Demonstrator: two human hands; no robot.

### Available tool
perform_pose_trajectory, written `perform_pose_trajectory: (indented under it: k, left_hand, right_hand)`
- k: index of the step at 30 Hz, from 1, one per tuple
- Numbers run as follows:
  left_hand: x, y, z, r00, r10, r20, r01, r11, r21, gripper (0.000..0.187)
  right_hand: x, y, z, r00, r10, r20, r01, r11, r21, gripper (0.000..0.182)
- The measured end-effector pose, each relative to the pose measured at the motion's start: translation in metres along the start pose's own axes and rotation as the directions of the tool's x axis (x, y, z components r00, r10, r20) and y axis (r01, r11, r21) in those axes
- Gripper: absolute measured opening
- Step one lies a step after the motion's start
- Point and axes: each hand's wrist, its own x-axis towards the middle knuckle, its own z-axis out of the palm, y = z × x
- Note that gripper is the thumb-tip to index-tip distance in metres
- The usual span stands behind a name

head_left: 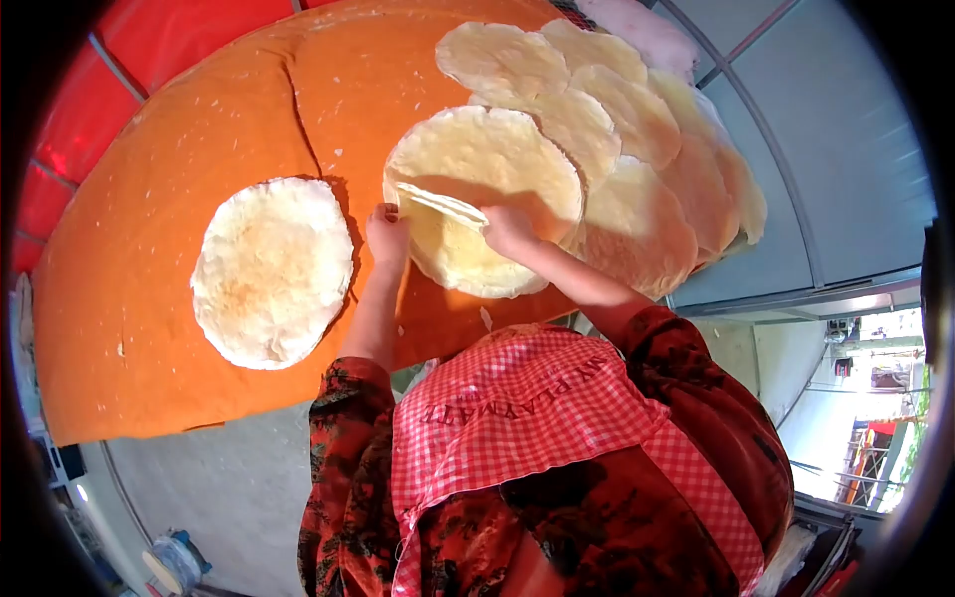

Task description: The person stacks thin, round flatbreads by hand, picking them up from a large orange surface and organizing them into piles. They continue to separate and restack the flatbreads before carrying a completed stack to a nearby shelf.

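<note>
A large round, pale flatbread lies on the orange cloth in front of me. Over its near part, a folded flatbread stands with its pale edges up, between my hands. My right hand is closed on the right end of the fold. At the left end, my left hand is closed, fingers curled against the bread's edge; its fingertips are partly hidden. Another round flatbread, whiter and with a browned middle, lies flat to the left, apart from both hands.
Several thin flatbreads overlap at the right, reaching the table's edge. Orange cloth with white flecks covers the table. A pinkish-white bundle sits at the far right. Grey metal-framed panels stand beyond the right edge.
</note>
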Motion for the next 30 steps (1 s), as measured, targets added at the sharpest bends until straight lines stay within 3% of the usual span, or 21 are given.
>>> perform_pose_trajectory:
  k: [2,5,8,12,15,18,24,27,30]
  left_hand:
    - [-0.002,0.010,-0.008,0.993,0.020,0.115,-0.004,0.991,-0.134,0.023]
    - [-0.033,0.048,-0.020,0.900,-0.264,0.346,0.418,0.746,-0.518,0.011]
    - [-0.056,0.032,-0.018,0.806,-0.223,0.549,0.574,0.526,-0.628,0.003]
    - [-0.066,0.026,-0.007,0.828,-0.300,0.474,0.561,0.447,-0.697,0.007]
    - [-0.069,0.038,-0.006,0.832,-0.346,0.433,0.549,0.405,-0.731,0.007]
    - [-0.065,0.034,-0.003,0.810,-0.366,0.458,0.582,0.402,-0.707,0.005]
    - [-0.069,0.031,-0.002,0.769,-0.209,0.605,0.639,0.292,-0.712,0.018]
    - [-0.070,0.032,0.000,0.765,-0.218,0.606,0.642,0.328,-0.693,0.020]
    - [-0.070,0.036,-0.001,0.766,-0.244,0.595,0.641,0.360,-0.678,0.021]
  right_hand:
    - [0.001,0.004,-0.004,1.000,0.015,0.020,-0.016,0.996,0.085,0.018]
    - [-0.001,0.009,-0.005,0.999,-0.012,0.036,0.010,0.998,0.060,0.021]
    - [-0.006,-0.002,-0.012,0.998,-0.020,0.056,0.023,0.999,-0.047,0.024]
    - [-0.009,-0.014,-0.004,0.993,-0.051,0.102,0.070,0.978,-0.194,0.029]
    - [-0.012,-0.008,0.017,0.985,-0.167,-0.030,0.157,0.965,-0.210,0.030]
    - [-0.010,-0.014,0.019,0.991,-0.103,0.080,0.121,0.961,-0.250,0.031]
    - [-0.020,-0.013,0.019,0.985,-0.162,0.067,0.170,0.976,-0.140,0.028]
    - [-0.022,-0.015,0.024,0.978,-0.206,0.019,0.205,0.945,-0.253,0.033]
    - [-0.014,-0.028,0.009,0.950,0.026,0.311,0.023,0.988,-0.152,0.043]
